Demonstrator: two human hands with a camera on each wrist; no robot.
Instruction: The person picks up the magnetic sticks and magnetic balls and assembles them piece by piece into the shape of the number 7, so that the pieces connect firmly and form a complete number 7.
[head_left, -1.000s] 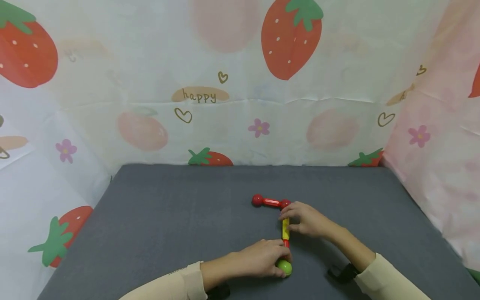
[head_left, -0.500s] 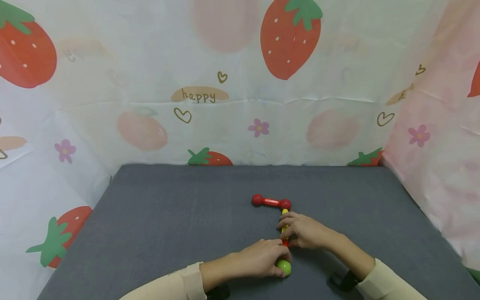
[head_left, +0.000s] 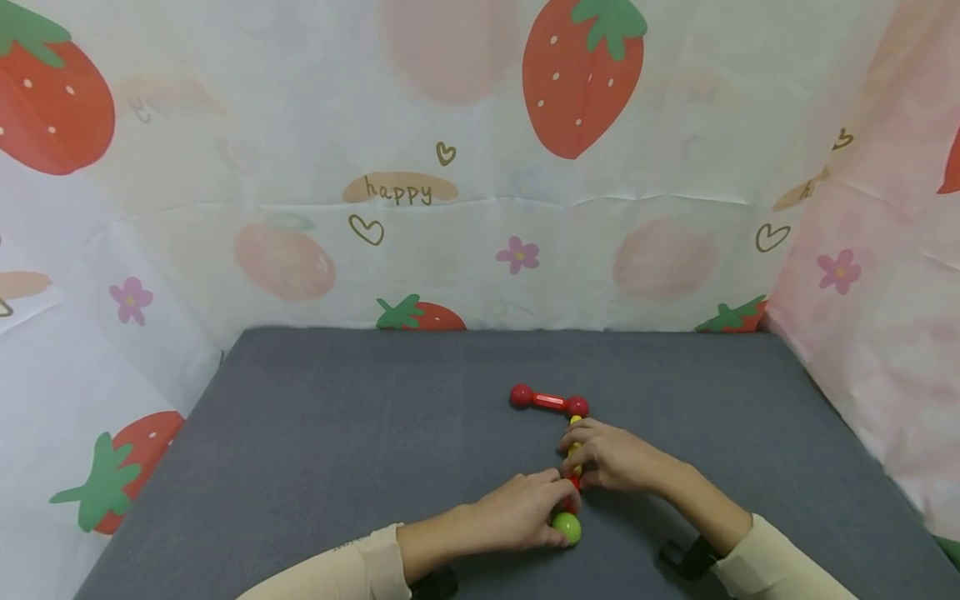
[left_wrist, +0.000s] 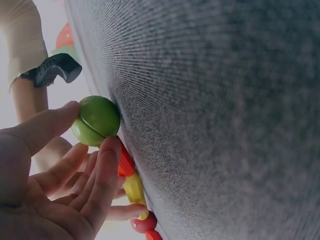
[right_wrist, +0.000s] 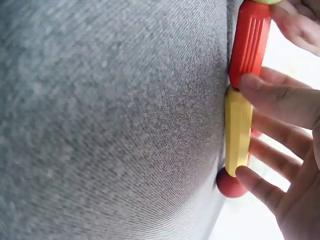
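Observation:
Magnetic-looking rods and balls form a bent chain. A green ball is at its near end, pinched between the thumb and fingers of my left hand. From it a ribbed red rod runs up to a yellow rod. My right hand grips these two rods around their joint, thumb on one side and fingers on the other. A red ball caps the yellow rod's far end. Leftward from there, another red rod leads to a second red ball.
The chain lies on a grey cloth-covered table. A strawberry-print curtain encloses the back and sides. A black wrist strap sits below the right sleeve.
My right hand has slid from the yellow rod's far part toward its joint with the red rod. The far red pieces have shifted slightly right; the green ball has moved slightly away from me.

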